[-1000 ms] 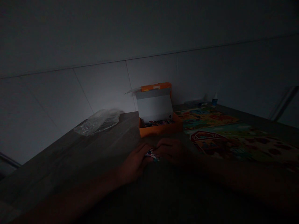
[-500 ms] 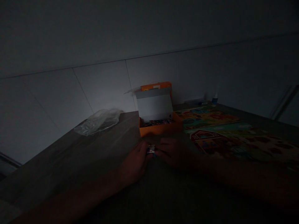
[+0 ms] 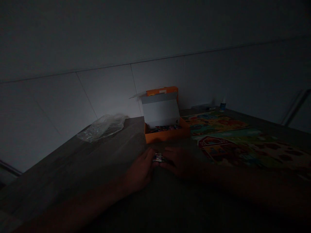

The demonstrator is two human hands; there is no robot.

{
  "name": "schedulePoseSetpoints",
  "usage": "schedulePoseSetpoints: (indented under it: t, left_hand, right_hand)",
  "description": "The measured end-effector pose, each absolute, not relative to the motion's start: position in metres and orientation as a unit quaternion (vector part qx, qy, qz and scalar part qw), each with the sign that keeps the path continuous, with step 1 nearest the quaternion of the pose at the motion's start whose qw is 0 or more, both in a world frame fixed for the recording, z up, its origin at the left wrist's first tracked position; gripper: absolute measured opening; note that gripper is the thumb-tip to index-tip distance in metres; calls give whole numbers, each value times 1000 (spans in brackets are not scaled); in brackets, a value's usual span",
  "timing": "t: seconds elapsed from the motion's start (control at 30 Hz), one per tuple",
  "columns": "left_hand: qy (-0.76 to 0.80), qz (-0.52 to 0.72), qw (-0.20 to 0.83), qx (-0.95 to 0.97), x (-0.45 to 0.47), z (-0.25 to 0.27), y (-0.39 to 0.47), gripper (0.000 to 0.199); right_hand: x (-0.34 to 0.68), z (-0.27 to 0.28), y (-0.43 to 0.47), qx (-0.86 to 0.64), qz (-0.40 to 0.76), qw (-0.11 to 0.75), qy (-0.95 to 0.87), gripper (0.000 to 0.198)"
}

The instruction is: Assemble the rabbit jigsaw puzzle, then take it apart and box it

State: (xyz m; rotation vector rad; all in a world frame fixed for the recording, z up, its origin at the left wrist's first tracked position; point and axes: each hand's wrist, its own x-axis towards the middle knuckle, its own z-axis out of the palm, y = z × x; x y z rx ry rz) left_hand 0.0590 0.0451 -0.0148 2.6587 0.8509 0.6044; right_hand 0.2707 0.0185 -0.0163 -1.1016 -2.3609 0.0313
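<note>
The frame is very dim and underexposed, with a bluish-grey cast over everything. The little light there is falls on the far middle, where the white inner flap of the orange box (image 3: pixel 163 114) is the brightest spot and the tiled wall (image 3: pixel 104 94) behind it shows faint grey. The crumpled clear bag (image 3: pixel 103 126) on the left catches weak highlights. Brightness falls off sharply toward the corners and the near edge, where the tabletop (image 3: pixel 80 161) sinks almost to black. Both hands (image 3: pixel 141 170) read only as dull reddish shapes with soft, grainy outlines. The colourful mat (image 3: pixel 233 142) on the right looks muted. Tile lines bow slightly from the wide lens.
</note>
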Motion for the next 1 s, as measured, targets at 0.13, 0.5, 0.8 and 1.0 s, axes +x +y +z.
schedulePoseSetpoints:
  t: [0.13, 0.5, 0.8, 1.0]
  left_hand:
    - [296, 234, 172, 910, 59, -14, 43, 21]
    - [347, 269, 57, 897, 42, -17, 91, 65]
    - [339, 281, 1, 898, 44, -14, 89, 66]
    - [297, 306, -34, 904, 41, -10, 87, 17]
  right_hand:
    - [271, -19, 19, -399, 37, 299, -866, 14]
    - [318, 4, 70, -537, -129, 415, -723, 18]
    - [329, -19, 77, -571, -150, 390, -707, 30]
    - [310, -14, 56, -466, -168, 424, -758, 16]
